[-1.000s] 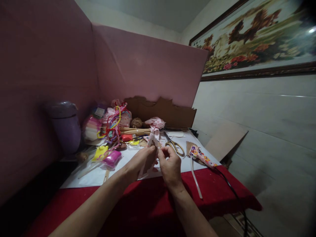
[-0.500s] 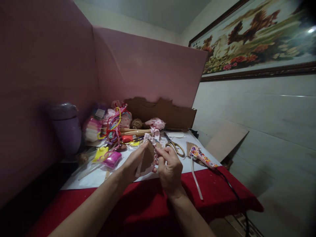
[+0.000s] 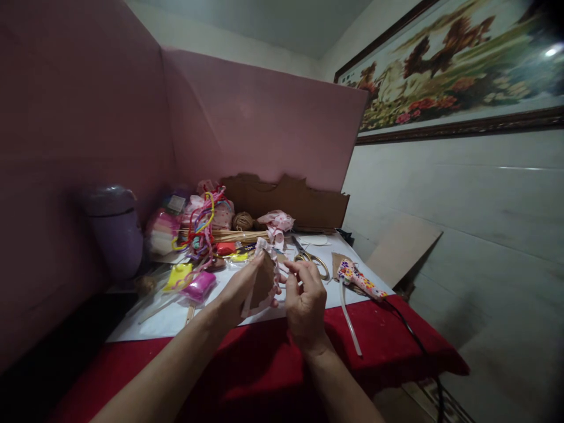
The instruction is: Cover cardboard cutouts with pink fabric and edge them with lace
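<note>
My left hand [image 3: 240, 288] is closed around a piece of brown cardboard [image 3: 263, 281] edged with pale pink ruffled trim [image 3: 259, 306]. It grips the left side, and some fingertips show past the right edge. My right hand [image 3: 306, 296] is just right of that edge, fingers bent, a small gap between thumb and index finger. I see nothing held in it. Gold-handled scissors [image 3: 321, 267] lie behind my right hand. Farther right, a flower-patterned glue gun [image 3: 361, 281] rests on a cardboard scrap, a clear glue stick [image 3: 351, 323] hanging from its back.
Pink polka-dot fabric [image 3: 277, 220], a twine ball [image 3: 242, 221], wooden sticks [image 3: 242, 236] and colourful pipe cleaners [image 3: 205, 226] crowd the back. Yellow [image 3: 178, 276] and magenta [image 3: 200, 286] packets lie left. A purple tumbler [image 3: 115, 235] stands far left. The glue gun's black cord [image 3: 412, 332] drops over the red cloth [image 3: 388, 346].
My right hand has drawn slightly back from the trimmed edge, and its thumb and index finger have parted. The cardboard stays in my left hand, turned a little.
</note>
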`<action>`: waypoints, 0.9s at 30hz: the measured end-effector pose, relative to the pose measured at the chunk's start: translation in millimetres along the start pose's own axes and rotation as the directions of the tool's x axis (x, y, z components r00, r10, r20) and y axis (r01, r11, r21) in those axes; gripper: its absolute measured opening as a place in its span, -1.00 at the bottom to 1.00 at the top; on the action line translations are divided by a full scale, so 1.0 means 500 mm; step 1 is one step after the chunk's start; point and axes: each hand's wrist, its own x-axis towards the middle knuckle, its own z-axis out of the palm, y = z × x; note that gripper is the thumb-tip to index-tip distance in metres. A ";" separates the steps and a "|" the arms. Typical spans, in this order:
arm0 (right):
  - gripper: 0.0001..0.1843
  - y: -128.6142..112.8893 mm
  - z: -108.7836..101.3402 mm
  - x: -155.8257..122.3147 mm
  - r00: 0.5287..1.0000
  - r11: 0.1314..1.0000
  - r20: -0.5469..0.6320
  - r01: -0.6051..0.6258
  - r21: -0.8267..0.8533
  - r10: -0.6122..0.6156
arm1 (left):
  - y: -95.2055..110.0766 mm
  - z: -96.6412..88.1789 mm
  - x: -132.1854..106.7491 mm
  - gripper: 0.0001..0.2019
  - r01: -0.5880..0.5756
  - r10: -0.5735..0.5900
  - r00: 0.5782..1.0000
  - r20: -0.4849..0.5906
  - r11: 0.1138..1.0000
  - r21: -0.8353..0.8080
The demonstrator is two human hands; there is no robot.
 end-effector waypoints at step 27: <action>-0.52 0.280 -0.285 0.120 0.786 0.662 0.350 -0.097 -0.743 0.510 | 0.005 -0.009 0.018 -0.65 -0.036 0.038 0.999 -0.029 0.998 0.058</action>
